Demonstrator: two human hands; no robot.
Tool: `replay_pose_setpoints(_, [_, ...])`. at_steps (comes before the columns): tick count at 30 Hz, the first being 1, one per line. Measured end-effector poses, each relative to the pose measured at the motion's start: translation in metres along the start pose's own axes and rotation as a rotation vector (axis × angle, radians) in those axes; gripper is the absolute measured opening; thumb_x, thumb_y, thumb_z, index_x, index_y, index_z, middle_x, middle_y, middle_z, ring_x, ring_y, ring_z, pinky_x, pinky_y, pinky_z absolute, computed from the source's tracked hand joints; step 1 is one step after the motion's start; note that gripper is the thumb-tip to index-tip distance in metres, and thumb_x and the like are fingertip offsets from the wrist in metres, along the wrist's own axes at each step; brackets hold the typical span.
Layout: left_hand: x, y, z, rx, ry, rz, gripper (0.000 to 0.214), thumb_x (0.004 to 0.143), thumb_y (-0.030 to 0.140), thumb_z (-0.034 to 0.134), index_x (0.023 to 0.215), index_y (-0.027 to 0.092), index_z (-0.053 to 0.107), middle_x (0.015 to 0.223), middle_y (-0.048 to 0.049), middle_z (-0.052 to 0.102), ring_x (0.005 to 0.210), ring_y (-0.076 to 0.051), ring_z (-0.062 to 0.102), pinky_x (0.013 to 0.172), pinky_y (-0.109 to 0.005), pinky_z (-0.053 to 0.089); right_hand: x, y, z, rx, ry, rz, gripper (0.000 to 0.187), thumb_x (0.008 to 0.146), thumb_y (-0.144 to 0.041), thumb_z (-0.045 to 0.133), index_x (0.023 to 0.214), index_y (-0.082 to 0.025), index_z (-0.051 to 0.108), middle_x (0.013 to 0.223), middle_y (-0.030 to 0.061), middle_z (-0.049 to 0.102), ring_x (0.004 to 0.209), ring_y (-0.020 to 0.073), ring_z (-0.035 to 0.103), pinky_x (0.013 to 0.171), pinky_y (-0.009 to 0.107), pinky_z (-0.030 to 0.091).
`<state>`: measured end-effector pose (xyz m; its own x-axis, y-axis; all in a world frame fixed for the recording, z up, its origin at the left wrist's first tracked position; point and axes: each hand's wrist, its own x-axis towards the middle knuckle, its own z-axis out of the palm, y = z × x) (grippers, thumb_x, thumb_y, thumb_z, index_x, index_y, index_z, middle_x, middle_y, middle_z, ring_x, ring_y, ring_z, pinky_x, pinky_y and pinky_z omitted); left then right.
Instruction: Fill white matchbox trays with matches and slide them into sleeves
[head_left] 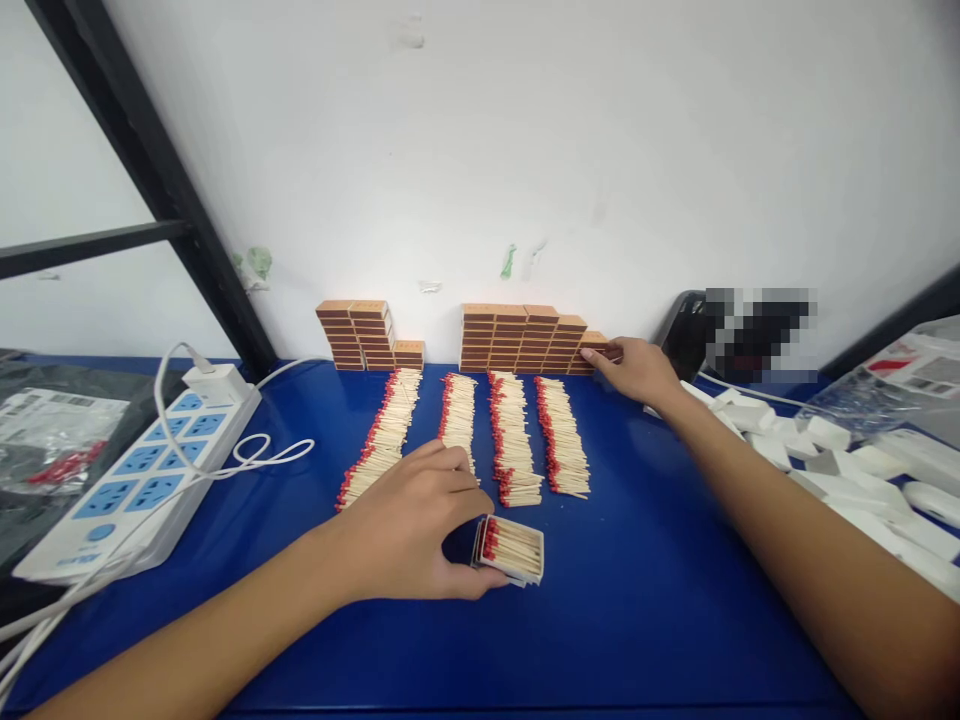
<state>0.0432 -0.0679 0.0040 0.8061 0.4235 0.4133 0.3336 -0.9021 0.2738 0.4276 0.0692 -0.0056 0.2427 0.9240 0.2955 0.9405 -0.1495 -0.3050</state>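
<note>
Nearest, the bare left hand (409, 525) is gripping a white rectangular tray (541, 562) of red-tipped wooden matches (514, 548), lower centre over the blue bench (600, 630); right of centre, the right hand (636, 368) is touching orange-brown cardboard matchboxes (510, 340), its grip impossible to tell.

A workshop corner, judging by the blue tabletop (645, 620), black frame (127, 120) and power strip (139, 490).
</note>
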Motion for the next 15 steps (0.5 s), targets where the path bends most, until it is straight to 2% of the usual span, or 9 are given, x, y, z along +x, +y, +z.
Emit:
replay_pose_setpoints(2, [0.0,0.0,-0.001,0.0,-0.011,-0.009,0.037,0.078,0.048,0.086,0.095,0.016,0.077,0.08,-0.0021,0.071,0.085,-0.021,0.061,0.082,-0.037,0.044,-0.002,-0.001,-0.008,-0.018,0.035,0.014,0.049,0.097,-0.055,0.061,0.116,-0.013,0.076,0.109,0.0192,0.081,0.105,0.0379,0.075,0.084,0.044,0.055])
replay_pose_setpoints(4, [-0.001,0.001,-0.001,0.004,-0.017,-0.014,0.042,0.078,0.05,0.086,0.1,0.016,0.078,0.081,-0.0024,0.071,0.086,-0.022,0.062,0.082,-0.038,0.045,-0.006,-0.007,-0.021,-0.06,0.149,-0.01,0.044,0.096,-0.048,0.061,0.119,-0.013,0.074,0.109,0.0197,0.081,0.104,0.0389,0.074,0.084,0.047,0.054])
replay_pose_setpoints(7, [-0.001,0.001,0.0,0.005,-0.014,-0.015,0.052,0.079,0.053,0.085,0.113,0.013,0.077,0.086,-0.0041,0.073,0.088,-0.023,0.063,0.083,-0.039,0.046,-0.023,-0.027,-0.046,-0.041,0.358,-0.181,0.032,0.096,-0.037,0.059,0.114,-0.015,0.074,0.1,0.0168,0.08,0.094,0.0346,0.074,0.082,0.046,0.053])
replay_pose_setpoints(9, [-0.002,0.001,0.002,0.002,-0.015,-0.019,0.057,0.079,0.053,0.084,0.118,0.013,0.076,0.088,-0.0051,0.073,0.089,-0.024,0.064,0.084,-0.039,0.046,-0.044,-0.049,-0.063,0.098,0.358,-0.344,0.023,0.094,-0.036,0.063,0.102,-0.018,0.075,0.088,0.011,0.079,0.081,0.0278,0.073,0.076,0.04,0.052])
replay_pose_setpoints(10, [-0.002,0.0,0.003,-0.001,-0.015,-0.021,0.057,0.079,0.054,0.084,0.118,0.014,0.076,0.088,-0.0053,0.073,0.089,-0.024,0.065,0.085,-0.039,0.046,-0.058,-0.062,-0.07,0.184,0.257,-0.426,0.021,0.092,-0.039,0.066,0.096,-0.021,0.075,0.081,0.0074,0.077,0.073,0.0239,0.07,0.07,0.037,0.051])
replay_pose_setpoints(12, [-0.003,0.0,0.004,-0.005,-0.015,-0.024,0.053,0.078,0.054,0.084,0.113,0.015,0.078,0.087,-0.0053,0.073,0.089,-0.024,0.065,0.085,-0.039,0.046,-0.09,-0.089,-0.082,0.301,-0.064,-0.562,0.028,0.094,-0.05,0.067,0.091,-0.023,0.075,0.073,0.0032,0.073,0.064,0.0188,0.064,0.06,0.032,0.047])
replay_pose_setpoints(14, [-0.002,0.0,0.005,-0.007,-0.019,-0.026,0.046,0.078,0.053,0.084,0.104,0.016,0.079,0.084,-0.005,0.072,0.089,-0.025,0.065,0.085,-0.039,0.046,-0.125,-0.111,-0.089,0.295,-0.369,-0.687,0.035,0.089,-0.06,0.072,0.091,-0.025,0.074,0.073,0.0015,0.071,0.062,0.0172,0.061,0.056,0.031,0.043])
replay_pose_setpoints(15, [-0.002,0.0,0.005,-0.006,-0.019,-0.025,0.043,0.078,0.053,0.084,0.1,0.016,0.079,0.083,-0.0047,0.072,0.089,-0.024,0.065,0.084,-0.039,0.046,-0.14,-0.121,-0.091,0.262,-0.46,-0.717,0.038,0.085,-0.062,0.077,0.092,-0.025,0.074,0.078,0.002,0.073,0.066,0.0182,0.063,0.058,0.031,0.044])
